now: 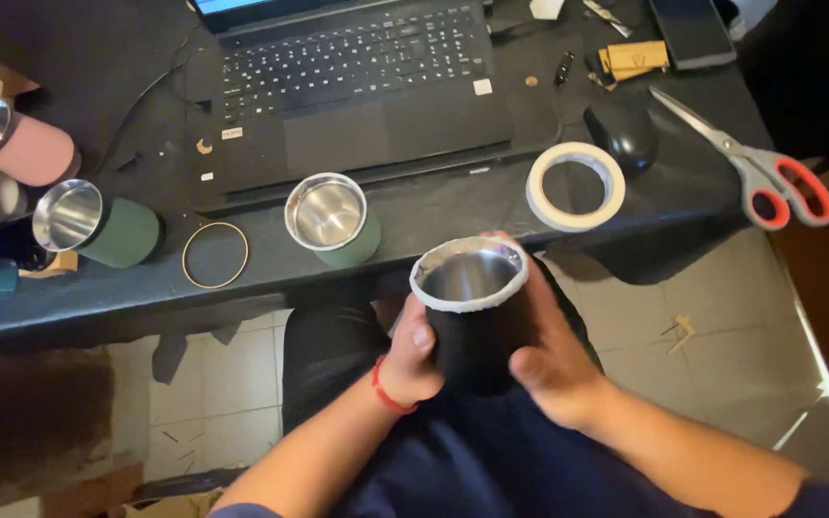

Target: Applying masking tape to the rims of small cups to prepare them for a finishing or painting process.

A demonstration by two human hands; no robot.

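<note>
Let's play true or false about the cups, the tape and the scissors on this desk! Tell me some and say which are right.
1. Both hands, the left hand and the right hand, hold the black cup. True.
2. The black cup's rim is bare metal. False: whitish tape runs around the rim.
3. The roll of tape lies on the desk, beside the computer mouse. True.
4. The scissors have blue handles. False: the handles are red and grey.
5. The green cup in front of the laptop is full of water. False: its shiny steel inside looks empty.
</note>
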